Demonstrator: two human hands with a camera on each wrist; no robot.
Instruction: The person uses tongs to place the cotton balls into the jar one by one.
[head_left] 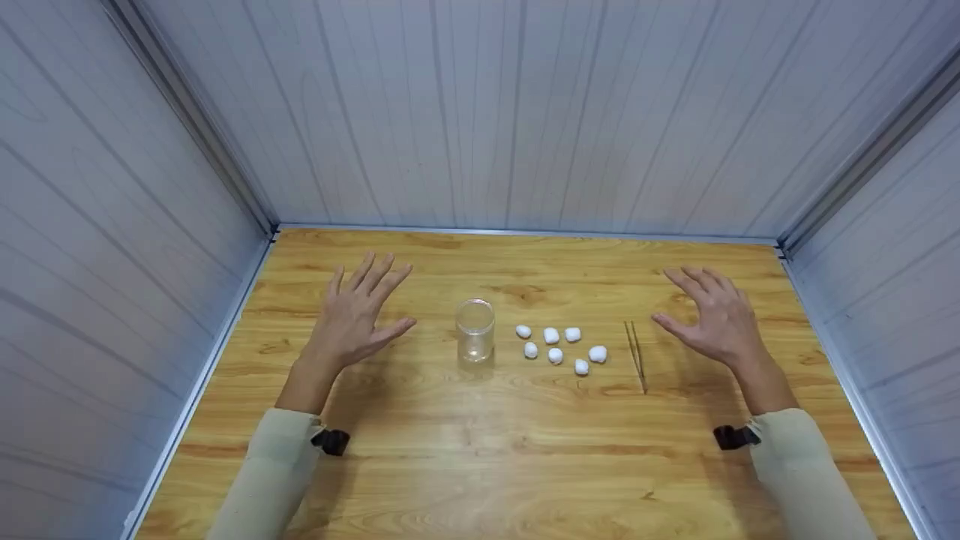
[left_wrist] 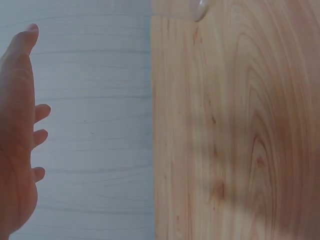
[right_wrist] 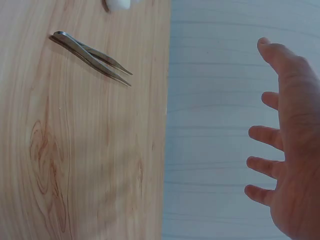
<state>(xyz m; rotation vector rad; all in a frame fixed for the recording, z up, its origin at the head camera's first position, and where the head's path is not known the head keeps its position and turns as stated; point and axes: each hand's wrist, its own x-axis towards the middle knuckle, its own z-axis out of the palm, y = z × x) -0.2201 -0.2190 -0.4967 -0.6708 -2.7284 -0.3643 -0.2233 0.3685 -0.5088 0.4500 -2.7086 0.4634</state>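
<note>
My left hand (head_left: pixel 351 319) hovers over the left half of the table, fingers spread and holding nothing. To its right stands a clear glass jar (head_left: pixel 475 330), whose base edge (left_wrist: pixel 200 9) shows at the top of the left wrist view. Several white cotton balls (head_left: pixel 555 355) lie loosely grouped right of the jar. Beyond them lies a pair of metal tweezers (head_left: pixel 637 358), its tips pointing to the far side; the right wrist view shows the tweezers (right_wrist: pixel 92 57) with tips apart. My right hand (head_left: pixel 716 319), also raised with fingers extended and holding nothing, is just right of the tweezers.
The wood-grain table (head_left: pixel 480 465) is enclosed by a pale back wall (head_left: pixel 480 112), a left wall (head_left: pixel 112 262) and a right wall (head_left: pixel 892 300). Metal edging runs along the table's back and sides. A small black wrist camera (head_left: pixel 331 441) sits at the left sleeve.
</note>
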